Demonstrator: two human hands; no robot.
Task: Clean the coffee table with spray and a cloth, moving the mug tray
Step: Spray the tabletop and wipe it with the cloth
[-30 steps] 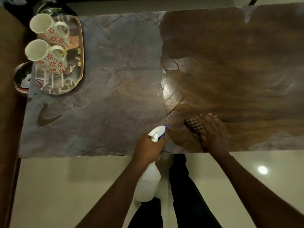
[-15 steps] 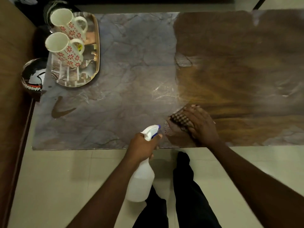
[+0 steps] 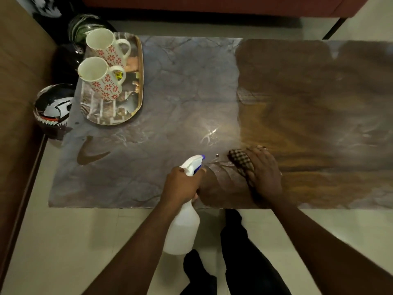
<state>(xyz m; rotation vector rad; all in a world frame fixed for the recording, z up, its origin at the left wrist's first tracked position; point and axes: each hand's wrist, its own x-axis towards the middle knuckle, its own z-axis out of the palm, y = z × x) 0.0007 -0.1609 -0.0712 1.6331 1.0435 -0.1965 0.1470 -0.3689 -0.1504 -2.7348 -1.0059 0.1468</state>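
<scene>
Left hand [image 3: 180, 186]: grip wrapped round the neck of a white plastic spray bottle with a blue-tipped nozzle [image 3: 185, 222], fingers curled at the trigger; the nozzle points away over the near edge of the surface, and the bottle body hangs below and toward the person, off the edge and above the pale tiled floor [image 3: 63, 241]. Right hand [image 3: 264, 173]: just right of the left grip, fingers spread flat, pressing a brown-and-cream checked cloth [image 3: 240, 161] onto the glossy marbled grey-and-brown coffee table surface [image 3: 180, 92]; the cloth's far-left corner sticks out beyond the fingertips. Dark wet streaks lie between the two grips, and a bright glare patch sits just beyond the nozzle. Well off to the far left of both grips, at the surface's far-left corner, an oblong picture-printed tray with a tan rim [image 3: 131, 107] carries two white mugs with red flower patterns, one nearer [image 3: 100, 78], one farther [image 3: 105, 47], both upright, handles to the right. Beside the surface's left end, a black helmet with a white-and-red face graphic [image 3: 53, 109]. Dark trouser legs [image 3: 238, 252] below, between the forearms.
</scene>
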